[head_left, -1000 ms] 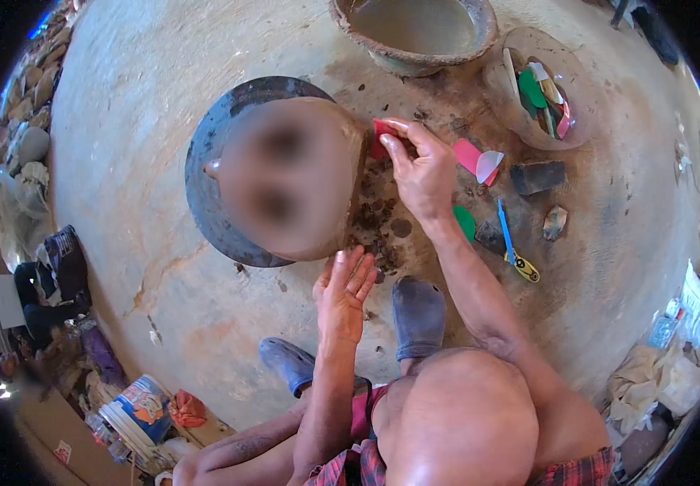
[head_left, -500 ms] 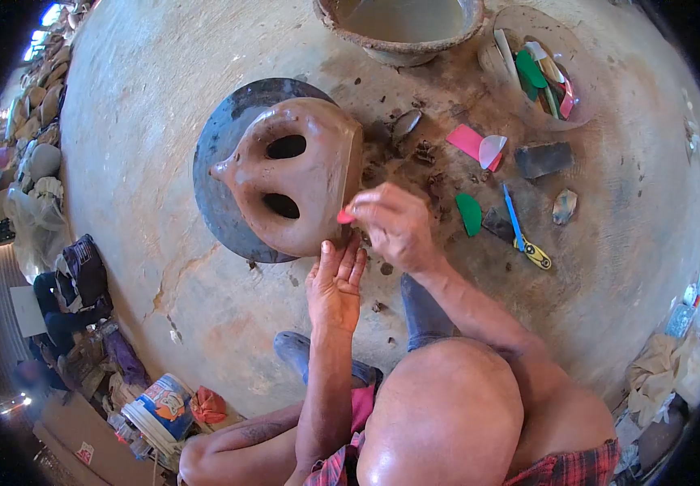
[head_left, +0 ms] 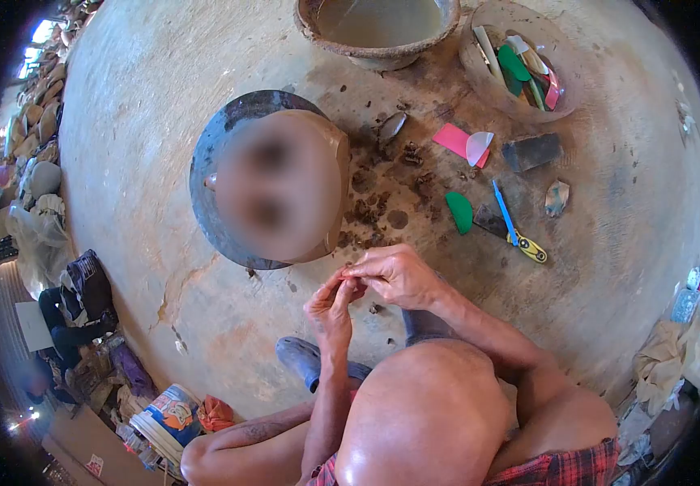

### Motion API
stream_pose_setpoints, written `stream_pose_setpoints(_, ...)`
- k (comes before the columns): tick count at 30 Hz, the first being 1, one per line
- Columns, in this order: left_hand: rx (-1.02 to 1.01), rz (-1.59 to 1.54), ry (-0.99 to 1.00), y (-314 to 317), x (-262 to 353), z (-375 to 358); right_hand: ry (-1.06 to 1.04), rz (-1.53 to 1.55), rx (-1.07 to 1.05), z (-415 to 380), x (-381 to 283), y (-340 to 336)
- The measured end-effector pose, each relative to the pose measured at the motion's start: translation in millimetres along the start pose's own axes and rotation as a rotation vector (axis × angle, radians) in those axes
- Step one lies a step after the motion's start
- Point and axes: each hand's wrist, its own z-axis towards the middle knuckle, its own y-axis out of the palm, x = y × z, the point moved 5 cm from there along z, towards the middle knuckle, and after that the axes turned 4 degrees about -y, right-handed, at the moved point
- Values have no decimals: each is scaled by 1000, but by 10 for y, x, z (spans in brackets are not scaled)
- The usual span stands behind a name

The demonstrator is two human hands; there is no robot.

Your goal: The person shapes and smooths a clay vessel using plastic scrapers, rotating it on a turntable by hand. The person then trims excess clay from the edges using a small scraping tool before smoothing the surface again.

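My left hand [head_left: 330, 312] and my right hand [head_left: 399, 275] meet at the fingertips in front of the clay piece. Both are closed in a pinch on a small red scraper piece [head_left: 346, 276], mostly hidden by the fingers. Just beyond them a brown clay form [head_left: 281, 190] rests on a dark round board [head_left: 204, 174]. Its upper face is blurred, with two dark hollows and a small knob at the left. My hands are apart from the clay.
Clay scraps [head_left: 374, 206] lie right of the board. Further right are a green half-round scraper [head_left: 459, 212], a pink card [head_left: 451, 142], a dark block [head_left: 532, 151] and a blue-and-yellow tool [head_left: 520, 231]. Behind stand a water basin [head_left: 374, 53] and a clear tub of scrapers [head_left: 565, 109].
My right hand has drawn back from the clay's edge with the red piece. My left hand has left the clay's lower edge and closed its fingers against the right hand's.
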Motion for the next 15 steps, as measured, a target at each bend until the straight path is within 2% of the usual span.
stream_pose_setpoints(1, -2, 0, 3, 15, 67, 2, -14, 11, -50, 14, -22, -31)
stream_pose_setpoints(3, 44, 122, -89, 42, 214, 8, -70, -35, 19, 128, -60, -180)
stream_pose_setpoints(5, 65, 86, -158, -90, 116, 80, -67, -260, 481, 302, -31, -557)
stream_pose_setpoints(7, -83, 190, -101, -98, 25, 155, -191, -339, 711, 552, 93, -734)
stream_pose_setpoints(11, 1, 54, -197, -11, 246, 202, -282, -396, 799, 924, 238, -762)
stream_pose_setpoints(13, -62, -351, -272, 16, 291, 240, -433, -484, 743, 1020, 209, -711)
stream_pose_setpoints(15, -46, -420, -274, 37, 290, 273, -439, -477, 736, 1015, 218, -649)
